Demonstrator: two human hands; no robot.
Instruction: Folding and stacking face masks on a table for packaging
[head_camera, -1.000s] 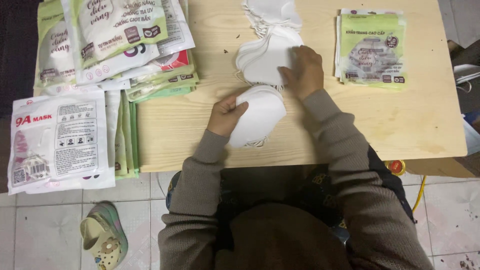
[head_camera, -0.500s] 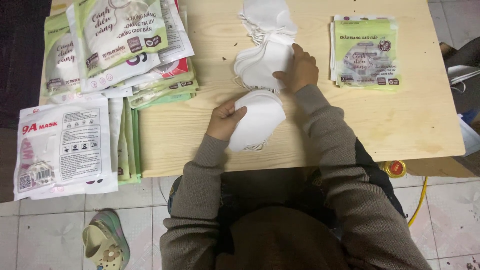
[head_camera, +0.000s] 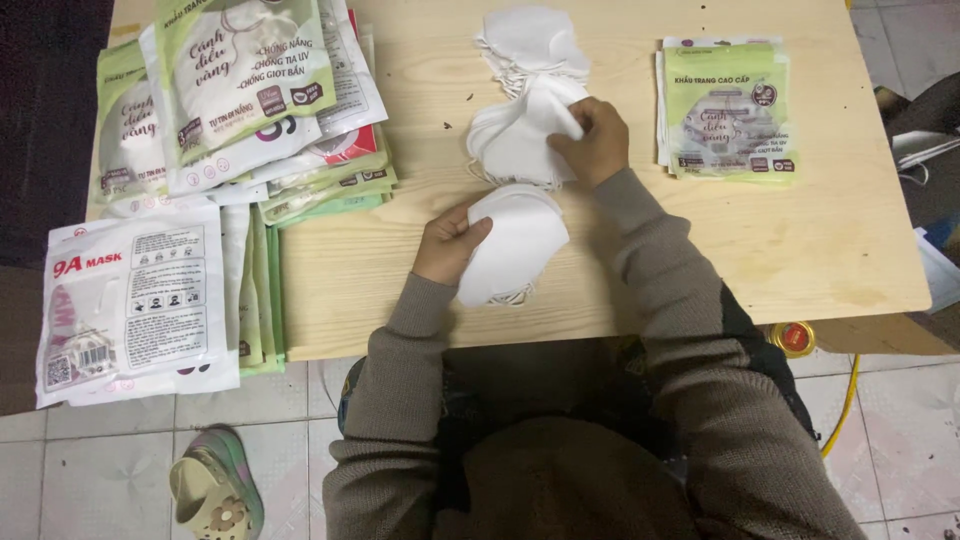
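My left hand (head_camera: 452, 243) grips a small stack of folded white face masks (head_camera: 515, 240) by its left edge, near the front of the wooden table (head_camera: 800, 240). Just beyond it my right hand (head_camera: 595, 142) pinches the top mask of a larger pile of white masks (head_camera: 520, 140) at the table's middle. More white masks (head_camera: 525, 40) lie heaped behind that pile, toward the far edge.
A neat stack of green-and-white mask packets (head_camera: 727, 110) lies at the right. A big loose heap of similar packets (head_camera: 240, 100) covers the left end, with white packets (head_camera: 130, 300) overhanging the edge. On the tiled floor are a sandal (head_camera: 215, 495) and a yellow cable (head_camera: 845, 410).
My right hand has closed on the top mask of the middle pile and lifted its edge a little. My left hand still holds the near stack.
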